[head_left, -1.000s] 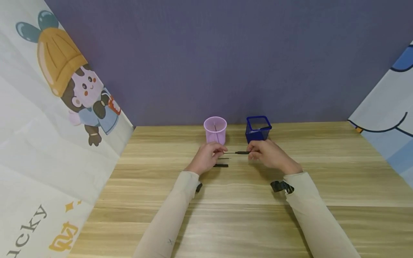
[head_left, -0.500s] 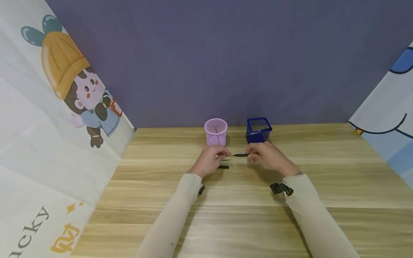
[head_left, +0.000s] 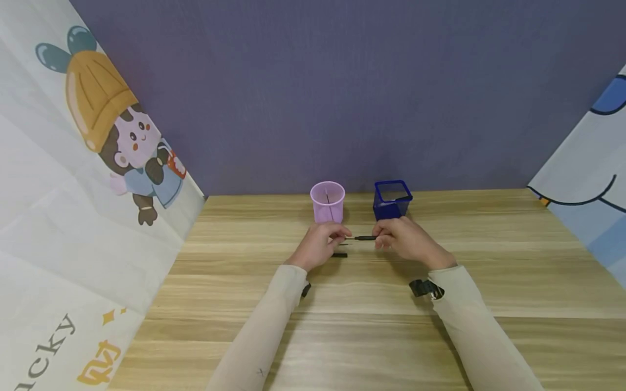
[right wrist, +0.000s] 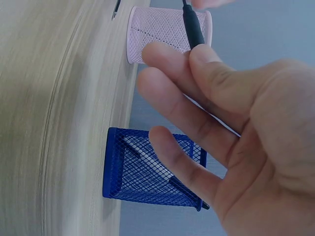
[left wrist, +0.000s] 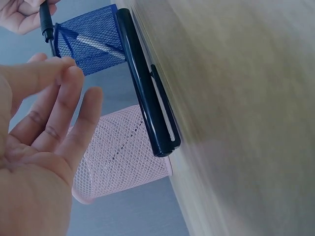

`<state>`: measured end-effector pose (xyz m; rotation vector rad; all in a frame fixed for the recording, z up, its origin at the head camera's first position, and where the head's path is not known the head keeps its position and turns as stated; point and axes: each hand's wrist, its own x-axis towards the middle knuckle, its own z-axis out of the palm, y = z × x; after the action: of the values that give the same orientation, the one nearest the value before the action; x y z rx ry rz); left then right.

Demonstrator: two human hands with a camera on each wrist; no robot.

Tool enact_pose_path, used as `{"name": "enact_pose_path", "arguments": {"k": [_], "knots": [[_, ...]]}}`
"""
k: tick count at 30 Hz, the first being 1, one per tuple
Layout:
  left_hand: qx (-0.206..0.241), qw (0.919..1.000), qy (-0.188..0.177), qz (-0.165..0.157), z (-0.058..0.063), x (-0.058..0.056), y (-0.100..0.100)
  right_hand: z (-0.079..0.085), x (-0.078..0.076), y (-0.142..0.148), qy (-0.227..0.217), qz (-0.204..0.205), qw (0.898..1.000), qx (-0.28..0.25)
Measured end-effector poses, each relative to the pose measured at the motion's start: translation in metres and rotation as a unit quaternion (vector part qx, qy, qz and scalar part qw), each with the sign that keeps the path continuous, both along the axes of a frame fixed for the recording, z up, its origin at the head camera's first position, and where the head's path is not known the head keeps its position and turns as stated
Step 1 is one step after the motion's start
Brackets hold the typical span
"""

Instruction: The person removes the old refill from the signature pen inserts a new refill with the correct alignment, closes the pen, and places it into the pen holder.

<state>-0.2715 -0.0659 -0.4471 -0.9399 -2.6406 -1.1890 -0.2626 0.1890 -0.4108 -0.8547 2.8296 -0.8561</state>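
Between my hands lies a thin rod with a black ribbed grip, held level in the head view. My left hand pinches its thin end between thumb and fingertips, the other fingers spread. On the grip's far end, my right hand has thumb and forefinger; its remaining fingers are loosely bent. Below the left hand, a glossy black pen-like tube with a clip lies on the table, partly covered in the head view. Just beyond it is a thin dark piece, its left part hidden by the hand.
Behind the left hand stands a pink mesh pen holder, a thin dark line showing through it. A square blue mesh pen holder with a white-and-black pen inside is behind the right hand. The wood table meets a grey-blue backdrop.
My left hand has shifted slightly right, narrowing the gap between the hands along the rod. The right hand keeps its pinch on the grip. The head view has tilted slightly.
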Motion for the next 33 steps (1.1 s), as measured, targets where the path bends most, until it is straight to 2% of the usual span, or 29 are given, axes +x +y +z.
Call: {"name": "enact_pose_path", "arguments": {"k": [3, 7, 16, 20, 26, 33], "knots": [[0.004, 1.0, -0.008, 0.004, 0.0, 0.0, -0.001, -0.001, -0.001, 0.002, -0.004, 0.001, 1.0, -0.003], [-0.012, 0.9995, -0.003, 0.029, 0.002, 0.0, -0.003, -0.001, -0.001, 0.005, -0.006, -0.007, 1.0, 0.0], [-0.113, 0.991, 0.005, 0.072, 0.008, -0.001, -0.018, 0.003, -0.001, 0.009, -0.029, -0.025, 0.999, -0.008], [-0.138, 0.9871, 0.002, 0.08, 0.013, -0.003, -0.025, 0.004, -0.001, 0.01, -0.033, -0.033, 0.999, -0.008], [-0.16, 0.9849, -0.019, 0.064, 0.014, -0.004, -0.03, 0.006, 0.0, 0.013, -0.039, -0.037, 0.998, -0.012], [-0.177, 0.98, -0.084, 0.033, 0.011, -0.003, -0.033, 0.006, 0.001, 0.014, -0.042, -0.044, 0.998, -0.008]]}}
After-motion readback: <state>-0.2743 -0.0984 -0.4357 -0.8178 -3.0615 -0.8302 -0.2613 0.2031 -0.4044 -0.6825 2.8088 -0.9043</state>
